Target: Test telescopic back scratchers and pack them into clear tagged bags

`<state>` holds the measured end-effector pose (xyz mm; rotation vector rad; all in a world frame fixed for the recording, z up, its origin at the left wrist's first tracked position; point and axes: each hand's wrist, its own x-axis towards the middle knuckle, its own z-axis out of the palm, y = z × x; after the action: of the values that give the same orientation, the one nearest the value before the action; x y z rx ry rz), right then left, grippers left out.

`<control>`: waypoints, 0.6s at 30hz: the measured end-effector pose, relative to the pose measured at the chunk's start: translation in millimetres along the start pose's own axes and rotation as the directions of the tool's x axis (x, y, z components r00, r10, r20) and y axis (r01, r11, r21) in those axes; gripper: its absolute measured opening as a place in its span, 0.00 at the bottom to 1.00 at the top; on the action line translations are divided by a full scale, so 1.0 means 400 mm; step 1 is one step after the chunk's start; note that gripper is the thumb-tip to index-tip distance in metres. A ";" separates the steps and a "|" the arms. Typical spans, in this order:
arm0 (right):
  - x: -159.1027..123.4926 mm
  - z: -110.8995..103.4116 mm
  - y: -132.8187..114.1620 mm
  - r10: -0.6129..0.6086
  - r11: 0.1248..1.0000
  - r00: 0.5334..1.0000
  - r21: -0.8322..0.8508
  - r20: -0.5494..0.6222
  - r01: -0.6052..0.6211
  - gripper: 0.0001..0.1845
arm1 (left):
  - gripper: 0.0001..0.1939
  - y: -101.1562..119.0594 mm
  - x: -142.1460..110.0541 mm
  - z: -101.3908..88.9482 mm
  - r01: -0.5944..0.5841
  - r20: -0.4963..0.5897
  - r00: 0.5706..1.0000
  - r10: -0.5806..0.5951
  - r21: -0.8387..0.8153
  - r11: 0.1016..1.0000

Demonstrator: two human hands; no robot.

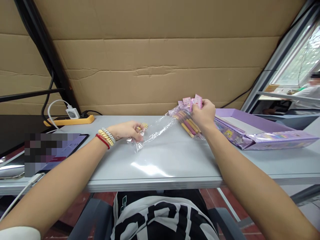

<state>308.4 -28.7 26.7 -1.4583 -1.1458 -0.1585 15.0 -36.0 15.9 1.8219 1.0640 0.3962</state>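
My left hand is closed in a pinch on one end of a clear plastic bag, low over the table. Just past its fingers shows a small yellow ridged thing, partly hidden, and I cannot tell whether the hand touches it. The crinkled plastic stretches across to my right hand. That hand grips the pink tops of several bagged pens, whose yellow and dark pink barrels slant down toward the table. Its fingertips are partly covered by the pink pieces.
Right of my right hand lies an open purple box with printed sides. A tablet rests at the left, with an orange power strip and white charger behind. Cardboard walls the back. Another person sits far right.
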 end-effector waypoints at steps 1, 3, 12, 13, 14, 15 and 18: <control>0.005 0.000 0.004 0.012 1.000 1.000 0.010 -0.027 -0.011 0.04 | 0.20 -0.003 0.000 -0.003 0.009 0.041 0.999 -0.009 0.022 1.000; 0.015 -0.002 0.011 0.046 0.999 0.997 0.030 -0.054 -0.045 0.04 | 0.16 -0.005 0.002 -0.004 -0.021 0.029 0.999 0.021 0.021 1.000; 0.035 -0.011 0.023 0.180 0.984 0.977 0.017 -0.110 -0.179 0.04 | 0.14 0.017 0.022 -0.012 -0.460 -0.733 0.677 0.070 -0.347 0.817; 0.038 -0.007 0.029 0.186 0.982 0.977 0.036 -0.103 -0.183 0.04 | 0.14 0.018 0.024 -0.013 -0.507 -0.762 0.644 0.060 -0.367 0.780; 0.042 -0.002 0.038 0.189 0.981 0.978 0.056 -0.094 -0.184 0.03 | 0.14 0.019 0.026 -0.015 -0.543 -0.788 0.615 0.046 -0.380 0.749; 0.046 0.003 0.047 0.187 0.981 0.979 0.076 -0.085 -0.181 0.03 | 0.14 0.019 0.028 -0.016 -0.566 -0.807 0.590 0.029 -0.388 0.727; 0.059 0.014 0.072 0.161 0.979 0.983 0.138 -0.084 -0.149 0.03 | 0.15 0.017 0.031 -0.021 -0.585 -0.819 0.574 0.002 -0.409 0.701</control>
<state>337.5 -5.7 21.3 -1.4014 -0.9438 -0.0424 19.9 -22.4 23.8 1.1363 0.9223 1.7067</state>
